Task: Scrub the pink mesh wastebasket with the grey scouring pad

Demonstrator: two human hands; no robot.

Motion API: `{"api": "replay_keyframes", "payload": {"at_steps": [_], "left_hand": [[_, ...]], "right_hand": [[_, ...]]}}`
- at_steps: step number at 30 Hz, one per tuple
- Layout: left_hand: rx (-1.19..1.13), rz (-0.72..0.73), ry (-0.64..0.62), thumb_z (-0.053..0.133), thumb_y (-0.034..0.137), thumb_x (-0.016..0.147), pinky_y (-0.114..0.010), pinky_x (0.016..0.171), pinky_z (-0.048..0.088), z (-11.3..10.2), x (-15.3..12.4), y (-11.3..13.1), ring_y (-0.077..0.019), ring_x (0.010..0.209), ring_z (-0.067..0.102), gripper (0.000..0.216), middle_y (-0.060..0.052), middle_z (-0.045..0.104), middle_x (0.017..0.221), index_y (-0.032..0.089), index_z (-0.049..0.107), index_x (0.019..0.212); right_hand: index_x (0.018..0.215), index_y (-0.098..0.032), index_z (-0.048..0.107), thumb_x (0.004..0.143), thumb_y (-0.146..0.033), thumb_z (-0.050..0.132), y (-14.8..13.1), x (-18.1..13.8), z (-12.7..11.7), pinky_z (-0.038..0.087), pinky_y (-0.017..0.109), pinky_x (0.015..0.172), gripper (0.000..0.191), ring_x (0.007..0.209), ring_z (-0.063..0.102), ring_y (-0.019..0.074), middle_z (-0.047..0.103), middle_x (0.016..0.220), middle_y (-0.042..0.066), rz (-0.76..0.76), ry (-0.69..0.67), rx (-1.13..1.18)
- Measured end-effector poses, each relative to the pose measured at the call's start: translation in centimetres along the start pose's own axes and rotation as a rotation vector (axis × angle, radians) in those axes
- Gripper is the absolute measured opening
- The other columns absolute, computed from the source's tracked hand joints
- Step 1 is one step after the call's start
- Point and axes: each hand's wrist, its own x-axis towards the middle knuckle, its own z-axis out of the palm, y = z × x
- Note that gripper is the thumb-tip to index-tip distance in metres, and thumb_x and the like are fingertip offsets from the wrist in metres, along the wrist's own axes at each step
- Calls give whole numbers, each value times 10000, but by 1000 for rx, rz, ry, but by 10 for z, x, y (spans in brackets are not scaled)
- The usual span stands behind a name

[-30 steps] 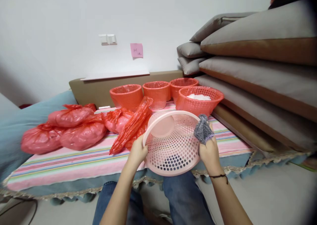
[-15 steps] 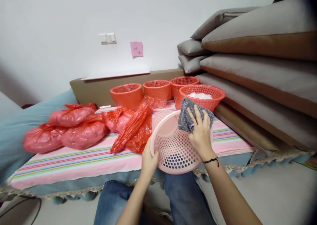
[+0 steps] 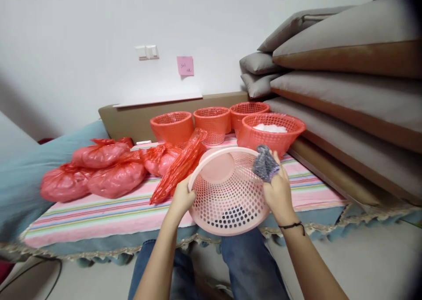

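Observation:
A pale pink perforated plastic basket (image 3: 227,203) is tilted toward me above my knees, its open mouth facing me. My left hand (image 3: 183,196) grips its left rim, thumb on the inside edge. At the right rim, my right hand (image 3: 278,185) is closed on a bunched grey cloth (image 3: 264,163), which is folded over the basket's edge; some of its fingers are hidden behind the cloth and rim. Just beyond the basket lies a loose red plastic bag (image 3: 181,168).
Red baskets (image 3: 212,119) stand at the back, and one red basket (image 3: 273,137) nearer me holds something white. Several filled red bags (image 3: 117,179) lie on the left of the striped cloth cover (image 3: 108,225). Large grey cushions (image 3: 339,93) are stacked on the right.
The grey cloth went from spread flat under my right hand to bunched at the right rim. The basket has turned to face me more squarely, with my left hand still on its rim.

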Motion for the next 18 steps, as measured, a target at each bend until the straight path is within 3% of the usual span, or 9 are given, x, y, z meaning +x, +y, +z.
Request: {"api": "replay_keyframes", "payload": {"at_steps": [3,7,15,18], "left_hand": [[-6,36,-114,431,30,569,-451,1026,499,-7,7,8,-261,1056,691,616,-62,763,1120,153,730,1093],[-93,78,-249,435,27,552,-456,1090,452,-9,17,11,-263,1195,641,758,-69,694,1294,170,669,1259],[-14,41,-339,463,45,573,-447,1079,460,-15,22,14,-277,1160,659,684,-54,720,1243,172,696,1204],[16,7,-294,471,48,576,-452,1080,459,-15,22,19,-280,1174,647,721,-47,704,1275,178,663,1258]], "right_hand": [[1556,-299,324,714,-71,473,-45,21,3,219,689,1154,885,1458,249,382,279,1639,-12,-178,-119,-156],[1543,-363,337,737,-46,452,-81,37,11,161,689,1165,874,1466,184,374,278,1636,-73,-394,-242,-246],[1534,-333,368,772,-63,467,-71,37,10,189,631,1163,814,1355,314,340,336,1611,-46,-370,-223,-268],[1540,-327,355,778,-55,453,-67,38,11,181,626,1169,815,1361,299,333,322,1616,-56,-369,-218,-271]]}}
